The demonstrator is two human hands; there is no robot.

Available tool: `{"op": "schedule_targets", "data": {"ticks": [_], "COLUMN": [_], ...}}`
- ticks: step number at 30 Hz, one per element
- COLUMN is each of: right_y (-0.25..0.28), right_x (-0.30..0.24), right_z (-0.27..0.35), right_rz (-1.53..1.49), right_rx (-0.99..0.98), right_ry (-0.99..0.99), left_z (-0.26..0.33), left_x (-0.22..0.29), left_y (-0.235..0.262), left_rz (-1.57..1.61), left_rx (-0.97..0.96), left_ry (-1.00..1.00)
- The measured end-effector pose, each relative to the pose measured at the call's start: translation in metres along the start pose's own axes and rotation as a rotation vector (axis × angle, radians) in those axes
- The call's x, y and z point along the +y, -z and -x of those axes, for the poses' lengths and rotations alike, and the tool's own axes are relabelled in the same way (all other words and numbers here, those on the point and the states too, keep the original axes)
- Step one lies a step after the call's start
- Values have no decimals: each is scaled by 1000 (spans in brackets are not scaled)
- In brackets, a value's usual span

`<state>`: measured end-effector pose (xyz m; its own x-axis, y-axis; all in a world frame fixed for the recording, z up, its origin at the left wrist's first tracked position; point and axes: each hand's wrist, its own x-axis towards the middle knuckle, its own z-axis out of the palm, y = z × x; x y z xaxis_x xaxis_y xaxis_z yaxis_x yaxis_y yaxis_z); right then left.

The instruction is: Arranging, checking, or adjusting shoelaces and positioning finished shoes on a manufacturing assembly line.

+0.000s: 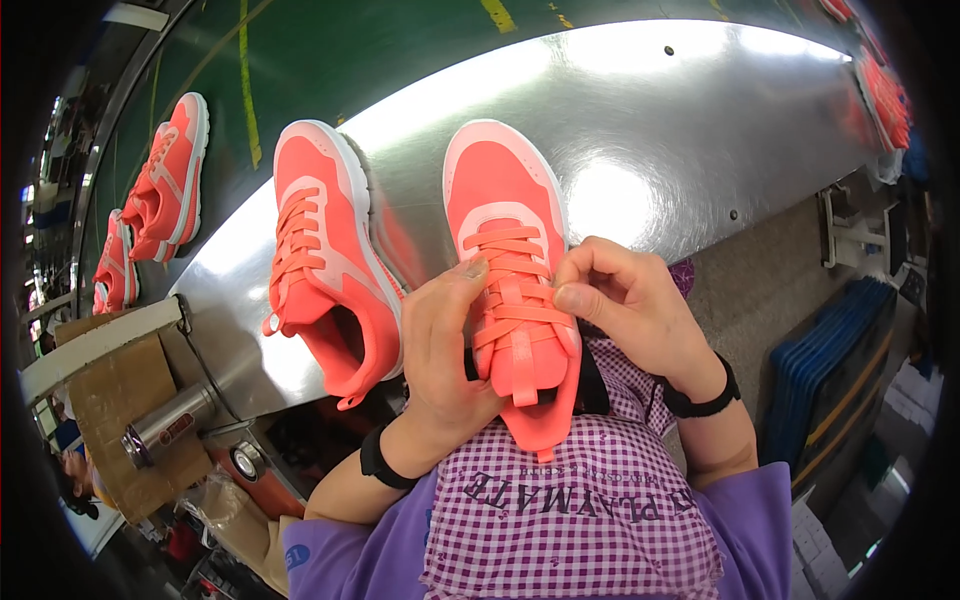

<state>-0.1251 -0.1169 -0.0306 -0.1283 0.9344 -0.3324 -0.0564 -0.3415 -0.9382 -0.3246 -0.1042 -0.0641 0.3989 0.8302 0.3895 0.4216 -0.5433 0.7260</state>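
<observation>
Left hand: My left hand (440,350) curls around the left flank of a coral shoe (500,185), thumb tip beside the lacing, gripping the upper.
Held shoe: It points toe-first over the near edge of the metal worktop (690,130), heel toward my checked apron (570,560); whether its sole meets the metal, I cannot tell. I judge it light, the fabric upper soft, the pale sole firmer and springy, nothing fragile.
Laces: Flat coral laces (513,267) cross the tongue; I expect them supple and slightly slick.
Surest hold: The sole's sides at midfoot, in my judgement; the open collar would probably fold if squeezed.
Right hand: My right hand (630,310) has thumb and forefinger pinched on a lace at the shoe's right side.
Left of the worktop: A steel flask (165,430) lies by brown cardboard (110,400), outside the near left corner.
Green surface: Beyond the far edge, yellow lines mark the green surface (330,50); two coral shoes (170,185) stand at its left.
Neighbouring shoe: Another coral one (335,255) rests on the worktop's left part, near the held shoe but apart.
Shiny metal: The worktop throws bright glare and looks slippery.
Right of the worktop: Blue panels (830,345) stand stacked past its near edge; more coral footwear (882,100) shows at its far right corner.
</observation>
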Motion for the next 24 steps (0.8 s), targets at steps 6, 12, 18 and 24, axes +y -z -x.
{"op": "schedule_targets", "data": {"ticks": [6, 12, 18, 24], "right_y": [-3, -4, -4, -20], "right_x": [4, -5, 2, 2], "right_z": [-6, -7, 4, 37], "right_rz": [-161, -310, 70, 797], "right_rx": [-56, -115, 93, 10], "right_ry": [-39, -36, 80, 186], "left_z": [-4, -5, -2, 4], "left_x": [3, -4, 2, 5], "left_y": [2, 2, 6, 34], "left_rz": [-136, -180, 52, 788], "left_rx": [64, 72, 33, -10], "left_ry": [-44, -141, 9, 396]}}
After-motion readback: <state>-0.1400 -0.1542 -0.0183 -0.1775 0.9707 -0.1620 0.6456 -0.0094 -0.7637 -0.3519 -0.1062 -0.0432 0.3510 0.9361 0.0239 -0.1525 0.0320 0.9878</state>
